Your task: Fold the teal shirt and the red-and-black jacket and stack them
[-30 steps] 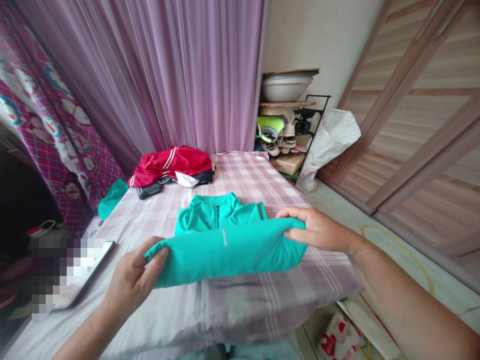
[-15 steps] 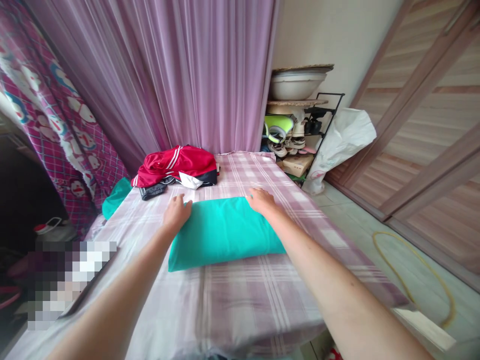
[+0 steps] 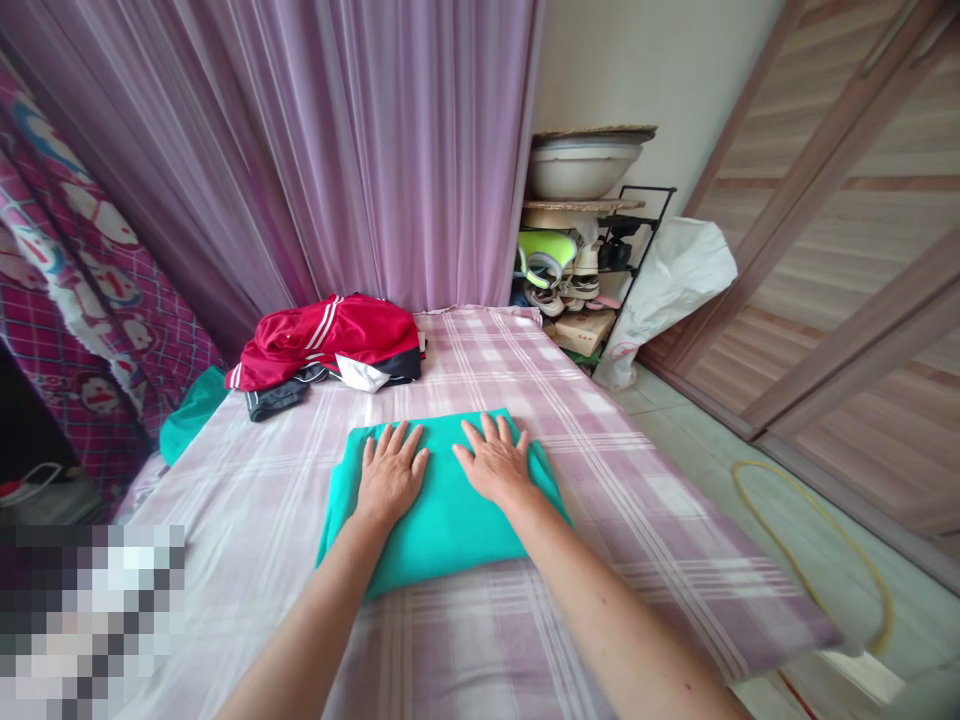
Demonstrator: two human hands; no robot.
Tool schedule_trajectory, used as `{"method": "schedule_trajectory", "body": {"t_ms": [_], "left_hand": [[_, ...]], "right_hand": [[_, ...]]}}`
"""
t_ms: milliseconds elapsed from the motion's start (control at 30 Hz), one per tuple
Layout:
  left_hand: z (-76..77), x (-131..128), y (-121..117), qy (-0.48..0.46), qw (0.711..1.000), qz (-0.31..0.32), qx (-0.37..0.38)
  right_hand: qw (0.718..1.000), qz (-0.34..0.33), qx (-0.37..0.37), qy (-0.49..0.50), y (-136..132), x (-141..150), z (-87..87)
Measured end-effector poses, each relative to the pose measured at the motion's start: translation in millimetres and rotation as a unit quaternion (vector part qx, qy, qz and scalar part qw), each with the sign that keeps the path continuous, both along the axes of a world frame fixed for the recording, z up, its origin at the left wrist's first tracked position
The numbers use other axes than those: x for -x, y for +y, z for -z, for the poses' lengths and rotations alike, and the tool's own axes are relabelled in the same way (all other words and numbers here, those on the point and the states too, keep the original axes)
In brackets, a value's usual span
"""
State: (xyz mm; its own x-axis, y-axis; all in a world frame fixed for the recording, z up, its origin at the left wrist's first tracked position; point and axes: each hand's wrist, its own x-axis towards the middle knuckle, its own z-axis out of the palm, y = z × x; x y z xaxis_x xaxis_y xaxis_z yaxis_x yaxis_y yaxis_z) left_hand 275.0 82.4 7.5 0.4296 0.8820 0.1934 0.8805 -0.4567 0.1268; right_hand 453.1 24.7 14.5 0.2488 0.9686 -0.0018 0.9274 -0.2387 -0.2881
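A folded teal shirt (image 3: 442,525) lies flat on the pink plaid bedsheet (image 3: 615,500). My left hand (image 3: 390,475) rests palm down on its left half, fingers spread. My right hand (image 3: 495,462) presses flat on its right half, fingers spread too. Neither hand grips anything; both lie side by side near the shirt's far edge.
A heap of red, black and white clothes (image 3: 330,345) sits at the bed's far left, with another teal cloth (image 3: 191,415) at the left edge. Purple curtains hang behind. A shoe rack (image 3: 581,270), a white bag (image 3: 664,285) and wooden sliding doors stand to the right.
A second ago both hands held the shirt's near half lifted; they folded it over away from me, and now they lie flat on top of the folded shirt, drawn closer together.
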Motion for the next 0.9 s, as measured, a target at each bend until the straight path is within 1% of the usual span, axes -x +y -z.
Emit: {"method": "schedule_trajectory", "body": {"t_ms": [67,133,233,300,400,533,600,667,700,733,800,833,867,900], "left_hand": [[2.8,10.9,3.1,-0.009,1.000,0.001,-0.016],[6.7,23.8,5.7,-0.018,0.999,-0.018,-0.022],[15.1,42.6,8.9,-0.041,0.997,-0.065,-0.004],[20.4,50.9,10.8,-0.054,0.995,-0.081,0.016],[24.0,54.3,12.6,-0.061,0.994,-0.082,0.032],[19.9,50.3,11.5,-0.060,0.993,-0.090,0.038],[16.3,48.2,9.8,-0.055,0.993,-0.094,0.043],[13.5,46.7,8.1,-0.052,0.993,-0.097,0.045],[12.7,46.1,7.5,-0.050,0.993,-0.099,0.043],[12.1,45.6,7.0,-0.048,0.993,-0.100,0.040],[11.7,44.9,6.2,-0.042,0.993,-0.102,0.033],[11.6,44.7,5.9,-0.040,0.994,-0.102,0.030],[11.5,44.5,5.5,-0.038,0.994,-0.102,0.028],[11.2,44.5,5.0,-0.037,0.994,-0.102,0.027]], "right_hand": [[0.999,0.032,0.010,0.006,-6.8,-16.0,3.6],[0.999,0.038,0.007,0.002,-14.2,-25.9,7.1],[0.999,0.039,0.002,-0.011,-20.4,-28.1,10.8],[0.999,0.052,0.006,-0.012,-20.6,-25.6,11.7],[0.998,0.059,0.002,-0.012,-19.4,-23.4,12.6],[0.999,0.049,-0.006,-0.018,-20.0,-26.0,12.7],[0.998,0.051,0.002,-0.020,-20.4,-24.9,7.0],[0.998,0.054,0.002,-0.029,-19.4,-18.2,-4.8],[0.998,0.050,-0.009,-0.034,-18.2,-12.4,-12.2],[0.998,0.042,-0.031,-0.039,-16.5,-5.0,-19.8],[0.994,0.010,-0.097,-0.047,-11.8,12.2,-31.5],[0.990,-0.010,-0.129,-0.049,-9.0,20.8,-34.1],[0.988,-0.027,-0.144,-0.047,-6.2,28.5,-34.1],[0.989,-0.041,-0.137,-0.043,-3.6,35.0,-31.4]]}}
